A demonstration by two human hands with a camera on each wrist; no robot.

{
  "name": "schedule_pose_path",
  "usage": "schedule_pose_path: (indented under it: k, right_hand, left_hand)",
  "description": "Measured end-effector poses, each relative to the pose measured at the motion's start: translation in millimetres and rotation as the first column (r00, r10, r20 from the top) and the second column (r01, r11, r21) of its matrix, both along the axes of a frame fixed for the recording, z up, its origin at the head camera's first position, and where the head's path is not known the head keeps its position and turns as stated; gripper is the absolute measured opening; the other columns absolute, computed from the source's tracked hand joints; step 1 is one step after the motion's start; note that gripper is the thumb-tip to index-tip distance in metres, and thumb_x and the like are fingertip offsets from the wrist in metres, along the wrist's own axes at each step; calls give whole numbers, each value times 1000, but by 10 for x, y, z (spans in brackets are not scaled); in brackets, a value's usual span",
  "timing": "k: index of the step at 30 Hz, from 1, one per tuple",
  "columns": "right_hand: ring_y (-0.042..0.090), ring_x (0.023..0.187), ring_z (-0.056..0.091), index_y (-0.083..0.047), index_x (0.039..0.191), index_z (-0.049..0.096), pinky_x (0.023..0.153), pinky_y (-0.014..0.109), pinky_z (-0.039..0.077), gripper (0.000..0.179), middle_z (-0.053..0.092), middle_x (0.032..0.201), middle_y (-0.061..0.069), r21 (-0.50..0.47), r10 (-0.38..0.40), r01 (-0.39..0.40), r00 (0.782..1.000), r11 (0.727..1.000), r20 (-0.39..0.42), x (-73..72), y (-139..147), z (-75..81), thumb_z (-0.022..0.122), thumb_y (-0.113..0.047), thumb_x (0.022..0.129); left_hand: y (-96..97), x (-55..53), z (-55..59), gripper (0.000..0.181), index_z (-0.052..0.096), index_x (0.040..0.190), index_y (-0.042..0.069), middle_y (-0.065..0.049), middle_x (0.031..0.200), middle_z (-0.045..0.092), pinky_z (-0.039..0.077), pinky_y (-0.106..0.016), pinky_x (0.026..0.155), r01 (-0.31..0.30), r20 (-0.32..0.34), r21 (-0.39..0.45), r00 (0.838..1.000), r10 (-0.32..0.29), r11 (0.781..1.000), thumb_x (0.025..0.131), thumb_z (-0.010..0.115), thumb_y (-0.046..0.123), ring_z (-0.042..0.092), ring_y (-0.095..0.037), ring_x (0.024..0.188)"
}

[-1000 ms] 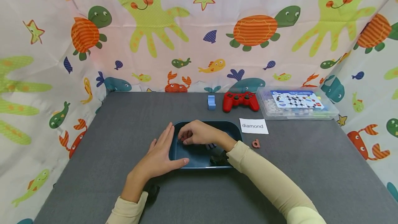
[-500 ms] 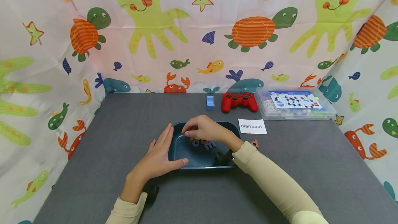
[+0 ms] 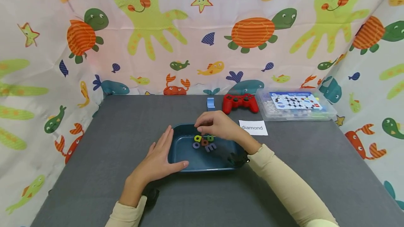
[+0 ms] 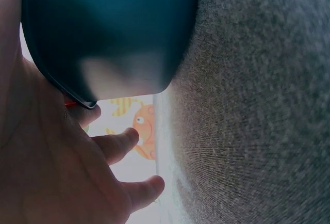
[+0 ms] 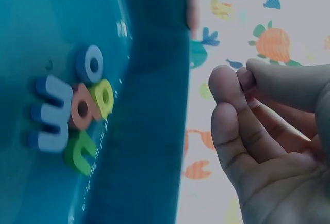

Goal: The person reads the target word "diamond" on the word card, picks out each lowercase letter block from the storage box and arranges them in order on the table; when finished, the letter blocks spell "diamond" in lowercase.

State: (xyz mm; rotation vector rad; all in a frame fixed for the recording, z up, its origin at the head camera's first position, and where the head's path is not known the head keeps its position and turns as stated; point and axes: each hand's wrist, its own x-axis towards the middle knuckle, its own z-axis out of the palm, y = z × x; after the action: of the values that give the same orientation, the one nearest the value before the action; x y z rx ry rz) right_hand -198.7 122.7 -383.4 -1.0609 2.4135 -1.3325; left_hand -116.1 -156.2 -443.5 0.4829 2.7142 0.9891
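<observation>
My left hand lies with straight fingers along the left side of a dark blue tray, its thumb at the front rim. Above the tray's back rim, my right hand has thumb and fingertips pinched together. In the right wrist view a small reddish piece shows between them, mostly hidden, so its shape cannot be told. Inside the tray sit a purple letter o, a purple m, a yellow letter, a reddish letter and a green n, close together.
Behind the tray are a blue block, a red game controller and a clear plastic box. A white card reading "diamond" lies right of it. A printed curtain borders the grey table.
My right hand has risen from the tray's left part towards the back rim and right, uncovering the letters. The reddish d on the table is now hidden by my right arm. My left hand stays put.
</observation>
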Motion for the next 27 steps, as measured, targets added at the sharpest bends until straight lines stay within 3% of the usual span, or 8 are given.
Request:
schedule_pose_path:
  k: [5, 12, 17, 27]
  right_hand:
    - [18, 94, 72, -5, 121, 79, 86, 35, 61, 24, 73, 113, 4, 11, -71, 71, 997, 997, 8, 57, 164, 63, 79, -6, 97]
    - [20, 101, 73, -4, 124, 77, 91, 42, 61, 27, 70, 116, 6, 9, -171, 171, 985, 985, -6, 168, 395, 109, 79, -5, 97]
    - [23, 102, 75, -1, 128, 73, 93, 46, 61, 31, 72, 115, 10, -12, -198, 197, 980, 980, -24, 226, 543, 109, 78, -2, 97]
    - [24, 102, 73, -4, 129, 71, 89, 32, 61, 33, 70, 117, 12, -42, -290, 290, 957, 956, -1, 319, 831, 46, 78, 1, 97]
  left_hand:
    - [5, 1, -9, 125, 4, 174, 12, -2, 180, -3, 2, -75, 122, -16, 11, -18, 1000, 16, 1000, 88, 78, 66, 6, -34, 164]
    - [1, 3, -15, 126, 5, 173, 10, -5, 180, -3, 2, -75, 122, -25, 7, -24, 1000, 26, 999, 87, 78, 66, 6, -36, 164]
    - [4, 6, -14, 126, 7, 173, 8, -6, 180, -2, 2, -76, 122, -26, -7, -24, 1000, 26, 999, 87, 78, 66, 6, -36, 164]
    - [18, -2, -28, 125, 6, 173, 9, -6, 180, -2, 2, -76, 121, -11, -2, -14, 1000, 11, 1000, 88, 77, 66, 6, -37, 164]
